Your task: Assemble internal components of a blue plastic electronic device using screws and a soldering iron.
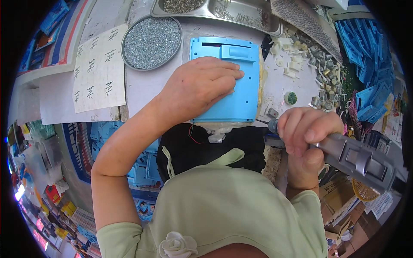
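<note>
A flat blue plastic case (234, 101) with a raised block and small screw holes lies in front of me on the work table. My left hand (200, 86) rests palm down across its left and middle part. The fingers are bent and close together, and whatever lies under them is hidden. My right hand (307, 129) grips a grey electric screwdriver (357, 157) at the front right. Its thin bit points left, with the tip at the lower right corner of the case. A thin red wire (193, 135) hangs below the case's front edge.
A round dish of screws (151, 43) stands back left, beside a handwritten paper sheet (101, 69). A metal tray (245, 15) of small parts lies behind. Small motors and white plastic parts (288, 49) spread to the right, with stacked blue pieces (361, 51) beyond. A green-topped round piece (290, 98) sits near the screwdriver.
</note>
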`<state>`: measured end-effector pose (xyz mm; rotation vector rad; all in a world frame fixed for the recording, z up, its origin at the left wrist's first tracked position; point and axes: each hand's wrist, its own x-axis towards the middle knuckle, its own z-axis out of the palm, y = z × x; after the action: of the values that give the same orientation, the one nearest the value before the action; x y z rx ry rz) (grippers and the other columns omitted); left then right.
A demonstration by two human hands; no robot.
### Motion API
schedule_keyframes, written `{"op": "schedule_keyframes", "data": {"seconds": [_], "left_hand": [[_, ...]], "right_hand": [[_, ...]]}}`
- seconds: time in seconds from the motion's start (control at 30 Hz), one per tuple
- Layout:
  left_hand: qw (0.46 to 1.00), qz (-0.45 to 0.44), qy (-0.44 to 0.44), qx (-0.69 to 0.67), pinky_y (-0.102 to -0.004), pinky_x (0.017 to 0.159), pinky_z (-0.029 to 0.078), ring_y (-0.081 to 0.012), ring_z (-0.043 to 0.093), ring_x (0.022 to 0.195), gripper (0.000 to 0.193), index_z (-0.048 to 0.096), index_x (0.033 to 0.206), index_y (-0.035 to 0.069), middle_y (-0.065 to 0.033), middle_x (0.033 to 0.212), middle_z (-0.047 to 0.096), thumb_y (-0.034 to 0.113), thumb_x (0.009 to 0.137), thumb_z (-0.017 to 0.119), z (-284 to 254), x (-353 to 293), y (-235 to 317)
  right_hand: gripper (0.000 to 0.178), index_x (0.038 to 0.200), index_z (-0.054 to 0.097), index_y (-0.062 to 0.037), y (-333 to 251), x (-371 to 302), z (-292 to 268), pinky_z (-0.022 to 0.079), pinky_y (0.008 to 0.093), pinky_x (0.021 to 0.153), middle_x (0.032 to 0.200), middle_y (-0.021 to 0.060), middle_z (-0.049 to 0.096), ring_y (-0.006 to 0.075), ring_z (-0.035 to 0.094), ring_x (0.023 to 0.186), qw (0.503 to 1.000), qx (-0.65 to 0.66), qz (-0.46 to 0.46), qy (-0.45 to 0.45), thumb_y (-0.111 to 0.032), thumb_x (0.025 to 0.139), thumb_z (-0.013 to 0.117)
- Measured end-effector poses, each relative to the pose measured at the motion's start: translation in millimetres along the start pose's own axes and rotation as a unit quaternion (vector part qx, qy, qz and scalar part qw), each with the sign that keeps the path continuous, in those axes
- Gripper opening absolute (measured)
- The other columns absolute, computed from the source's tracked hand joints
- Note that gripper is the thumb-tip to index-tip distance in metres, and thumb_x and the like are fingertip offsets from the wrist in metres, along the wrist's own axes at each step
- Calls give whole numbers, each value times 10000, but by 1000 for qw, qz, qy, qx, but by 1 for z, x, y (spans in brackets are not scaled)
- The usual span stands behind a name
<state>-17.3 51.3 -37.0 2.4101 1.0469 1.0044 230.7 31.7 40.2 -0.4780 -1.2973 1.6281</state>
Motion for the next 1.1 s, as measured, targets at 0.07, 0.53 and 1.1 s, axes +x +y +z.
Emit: {"op": "schedule_keyframes", "data": {"seconds": [0.07, 0.53, 1.1], "left_hand": [[1000, -3, 7, -4, -434, 922, 546, -302, 686, 1093, 149, 648, 938, 50, -82, 1148, 734, 82, 837, 752, 1, -1, 0], [999, -18, 21, -46, -432, 935, 531, -294, 677, 1102, 169, 662, 983, 56, -79, 1158, 725, 97, 843, 745, 6, -6, -4], [996, -9, 27, -88, -437, 914, 543, -295, 680, 1122, 268, 684, 1063, 39, -87, 1147, 731, 70, 809, 764, 6, -5, -10]], "right_hand": [[315, 1023, 605, -52, 2, -1, 0, 466, 342, 620, 779, 43, 599, 177, 565, 659, 1000, -6, 5, -12, -128, 841, 850], [331, 857, 590, -28, 16, 34, -8, 471, 331, 490, 635, 53, 589, 207, 570, 503, 982, -43, -75, -166, -58, 747, 901], [321, 854, 604, -64, 34, 69, -14, 465, 335, 560, 678, 30, 587, 194, 559, 558, 993, -65, -57, -84, -148, 772, 902]]}}
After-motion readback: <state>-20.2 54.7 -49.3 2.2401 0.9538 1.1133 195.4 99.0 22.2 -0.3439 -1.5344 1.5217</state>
